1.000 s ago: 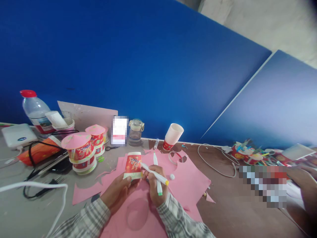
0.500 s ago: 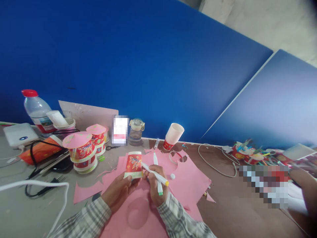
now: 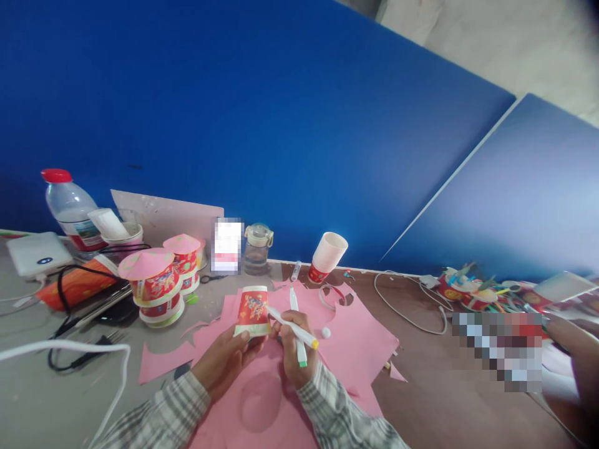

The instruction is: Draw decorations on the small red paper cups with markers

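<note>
My left hand (image 3: 230, 358) grips a red paper cup (image 3: 253, 307) by its pale rim, which faces down toward me. The cup has a printed figure on its red side. My right hand (image 3: 296, 349) is closed around two white markers, one with a yellow end (image 3: 299, 333) and one with a green end (image 3: 301, 352). The tip of the yellow-ended marker is at the cup's right side; I cannot tell whether it touches. Cut pink paper (image 3: 355, 349) lies under both hands, with a small white ball-like piece (image 3: 326, 333) on it.
Pink-roofed cup models (image 3: 152, 284) stand at left beside cables and a red-capped bottle (image 3: 72, 206). Behind are a water jar (image 3: 257, 249) and stacked paper cups (image 3: 329, 255). A white cable (image 3: 412, 312) lies at right, near another person's hand (image 3: 561, 333).
My hands, the cup and the markers stay almost still. At the far right, the other person's hand has shifted slightly.
</note>
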The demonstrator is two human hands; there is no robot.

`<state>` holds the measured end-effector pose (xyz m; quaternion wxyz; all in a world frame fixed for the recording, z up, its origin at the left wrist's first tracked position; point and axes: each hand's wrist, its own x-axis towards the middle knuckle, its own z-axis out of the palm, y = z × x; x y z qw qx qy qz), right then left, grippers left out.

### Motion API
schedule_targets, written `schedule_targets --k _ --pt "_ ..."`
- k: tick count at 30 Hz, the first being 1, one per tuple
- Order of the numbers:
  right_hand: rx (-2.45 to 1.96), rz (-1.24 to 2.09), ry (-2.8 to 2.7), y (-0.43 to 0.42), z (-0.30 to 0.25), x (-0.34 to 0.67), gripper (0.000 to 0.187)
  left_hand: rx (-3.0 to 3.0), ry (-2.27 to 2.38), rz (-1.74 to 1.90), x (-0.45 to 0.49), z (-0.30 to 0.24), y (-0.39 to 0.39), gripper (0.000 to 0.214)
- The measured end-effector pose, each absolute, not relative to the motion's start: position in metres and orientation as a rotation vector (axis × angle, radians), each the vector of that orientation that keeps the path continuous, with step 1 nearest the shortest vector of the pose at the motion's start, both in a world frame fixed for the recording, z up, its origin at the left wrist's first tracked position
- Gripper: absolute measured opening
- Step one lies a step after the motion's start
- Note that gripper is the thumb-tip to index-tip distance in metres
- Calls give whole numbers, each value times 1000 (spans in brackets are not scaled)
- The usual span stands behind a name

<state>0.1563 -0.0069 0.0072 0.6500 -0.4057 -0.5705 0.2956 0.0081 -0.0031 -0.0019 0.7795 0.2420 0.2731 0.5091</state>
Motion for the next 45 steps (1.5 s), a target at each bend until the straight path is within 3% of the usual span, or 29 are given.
schedule_targets --k 45 --pt "-849 681 -1324 -9 15 157 19 519 637 1107 10 8 -4 35"
